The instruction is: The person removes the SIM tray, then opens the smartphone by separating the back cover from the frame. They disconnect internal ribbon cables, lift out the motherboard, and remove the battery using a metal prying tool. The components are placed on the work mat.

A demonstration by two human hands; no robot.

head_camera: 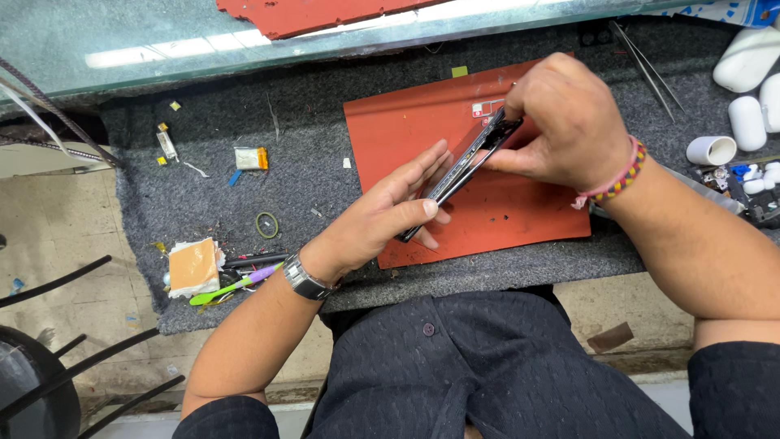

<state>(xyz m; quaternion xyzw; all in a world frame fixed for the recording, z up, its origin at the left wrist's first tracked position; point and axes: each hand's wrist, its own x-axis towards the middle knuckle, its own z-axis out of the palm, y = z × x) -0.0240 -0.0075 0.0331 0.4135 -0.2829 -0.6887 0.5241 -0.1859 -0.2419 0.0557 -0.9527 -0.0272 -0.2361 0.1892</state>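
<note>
A black smartphone (470, 162) is held edge-up and tilted above a red work mat (496, 213). My left hand (390, 211) grips its lower end, thumb along the side. My right hand (565, 122) closes over its upper end, fingers pinching the top edge. A metal watch sits on my left wrist, and a beaded band circles my right wrist. Whatever lies under my right fingers is hidden.
A grey felt pad (211, 203) covers the bench. On it lie an orange sponge block (195, 267), a green-and-purple tool (236, 286), a rubber ring (267, 224), a small battery (251, 158). Tweezers (646, 61) and white plastic cases (747, 89) sit at right. A glass shelf (162, 32) runs behind.
</note>
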